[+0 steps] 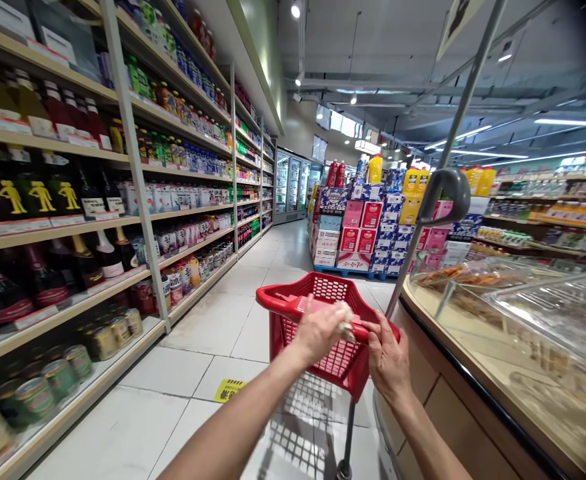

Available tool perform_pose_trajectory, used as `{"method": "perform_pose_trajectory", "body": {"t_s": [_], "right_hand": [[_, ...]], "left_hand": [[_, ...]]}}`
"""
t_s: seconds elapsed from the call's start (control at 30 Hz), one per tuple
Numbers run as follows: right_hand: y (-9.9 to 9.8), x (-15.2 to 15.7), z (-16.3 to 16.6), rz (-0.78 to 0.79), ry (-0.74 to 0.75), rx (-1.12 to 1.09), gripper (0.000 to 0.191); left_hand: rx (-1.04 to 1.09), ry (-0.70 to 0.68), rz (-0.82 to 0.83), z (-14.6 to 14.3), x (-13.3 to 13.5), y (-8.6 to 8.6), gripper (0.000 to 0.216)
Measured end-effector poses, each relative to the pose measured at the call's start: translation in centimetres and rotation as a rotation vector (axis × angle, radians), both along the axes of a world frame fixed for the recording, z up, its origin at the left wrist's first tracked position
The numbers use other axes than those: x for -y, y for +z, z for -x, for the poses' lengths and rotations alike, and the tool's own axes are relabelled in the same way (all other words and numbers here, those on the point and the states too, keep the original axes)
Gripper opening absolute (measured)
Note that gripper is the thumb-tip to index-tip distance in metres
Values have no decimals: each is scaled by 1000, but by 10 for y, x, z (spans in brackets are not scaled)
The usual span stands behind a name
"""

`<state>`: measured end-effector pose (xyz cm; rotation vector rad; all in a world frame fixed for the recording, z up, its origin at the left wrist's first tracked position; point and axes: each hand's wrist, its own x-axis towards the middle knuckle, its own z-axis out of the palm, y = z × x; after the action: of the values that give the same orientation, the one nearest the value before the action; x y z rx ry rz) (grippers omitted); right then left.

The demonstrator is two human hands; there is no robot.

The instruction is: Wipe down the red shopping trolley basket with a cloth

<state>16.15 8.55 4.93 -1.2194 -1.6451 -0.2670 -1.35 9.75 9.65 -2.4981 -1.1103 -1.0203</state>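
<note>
A red plastic shopping basket [317, 303] on a wheeled stand rolls in front of me in a shop aisle. My left hand [320, 330] is closed over its near rim and presses a small pale crumpled thing [345, 319], perhaps a tissue or cloth, against the red handle. My right hand [387, 357] grips the same rim just to the right, fingers curled round the plastic. A grey pull handle [445, 193] on a slanted metal pole rises from the basket's right side.
Long shelves [103, 227] of bottles, cans and cartons line the left. A curved glass food counter [513, 320] stands close on the right. Stacked boxed goods [367, 230] sit on a pallet ahead, fridges beyond. A yellow sticker [229, 390] marks the white tiled floor.
</note>
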Motion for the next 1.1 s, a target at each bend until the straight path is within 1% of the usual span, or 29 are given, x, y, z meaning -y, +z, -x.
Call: {"method": "perform_pose_trajectory", "body": {"t_s": [0.03,0.1,0.13,0.17,0.2,0.3,0.33,0.37,0.43,0.5,0.53,0.57,0.6,0.67,0.7,0.73,0.77,0.87,0.9,0.93,1.03,1.07,1.1], "right_hand": [[0,1,-1,4,6,13,46],[2,1,0,-7,-1,24,45],[3,1,3,-16,-9,23,45],[4,0,7,-24,-16,23,45],[5,-1,10,-27,-17,27,45],[6,-4,17,-4,5,34,48],[5,-4,17,7,8,28,49],[4,-4,15,17,10,21,48],[2,-3,10,25,9,26,45],[1,-1,8,19,11,46,43],[2,-1,9,12,11,46,42],[2,0,11,3,11,41,43],[2,0,13,-6,13,36,44],[3,0,16,-14,17,31,46],[2,0,15,-14,12,29,47],[1,0,12,-11,-2,24,46],[0,0,8,-5,-23,12,46],[-4,1,-7,23,-86,-22,45],[-5,1,-10,28,-92,-22,45],[-5,1,-10,27,-87,-10,44],[-3,-1,-4,-9,-52,56,41],[-1,-2,-2,-18,-46,73,40],[0,-3,1,-19,-40,85,39]], "left_hand": [[40,59,17,12,-1,1,31],[167,253,29,34,-4,3,28],[205,313,29,41,-5,3,27],[215,331,23,43,-5,2,27],[192,300,11,41,-4,1,27],[56,101,-39,30,-1,-6,28],[30,64,-48,30,-1,-7,28],[33,69,-46,35,-3,-8,28],[127,195,-22,52,-7,-8,28],[272,383,3,68,-11,-9,28],[309,424,7,70,-11,-9,28],[306,412,3,67,-10,-10,28],[264,349,-8,61,-9,-11,28],[113,148,-38,43,-4,-12,29],[65,89,-48,36,-3,-12,30],[43,60,-51,31,-2,-10,30],[53,72,-46,29,-2,-9,31],[199,246,1,30,-6,-5,30],[220,272,14,27,-7,-5,30],[211,258,18,22,-8,-6,30],[56,58,-20,1,-7,-9,32],[13,13,-28,-2,-7,-9,32],[-5,6,-26,-1,-8,-8,33]]}}
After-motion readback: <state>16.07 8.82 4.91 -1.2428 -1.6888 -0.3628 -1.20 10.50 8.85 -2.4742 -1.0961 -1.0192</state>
